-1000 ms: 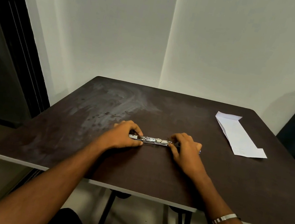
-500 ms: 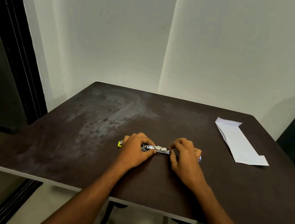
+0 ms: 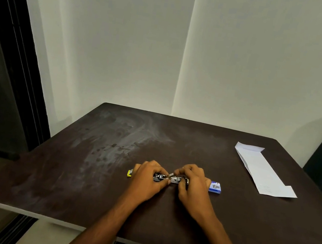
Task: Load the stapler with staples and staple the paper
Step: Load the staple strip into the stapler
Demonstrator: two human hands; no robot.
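Nearest, the stapler (image 3: 169, 178) is held flat on the tabletop (image 3: 61, 179) near its middle: the left hand (image 3: 147, 176) is clenched over its left end, and the right hand (image 3: 193, 182) is pinched at the opened magazine. The staple strip should probably be seated squarely while the body is kept steady. Beside the right hand lies a blue staple box (image 3: 215, 187); farther right, the paper (image 3: 262, 170) waits untouched.

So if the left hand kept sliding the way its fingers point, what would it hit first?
The left hand points right along the stapler, so it would probably meet the right hand first; their fingertips nearly touch.
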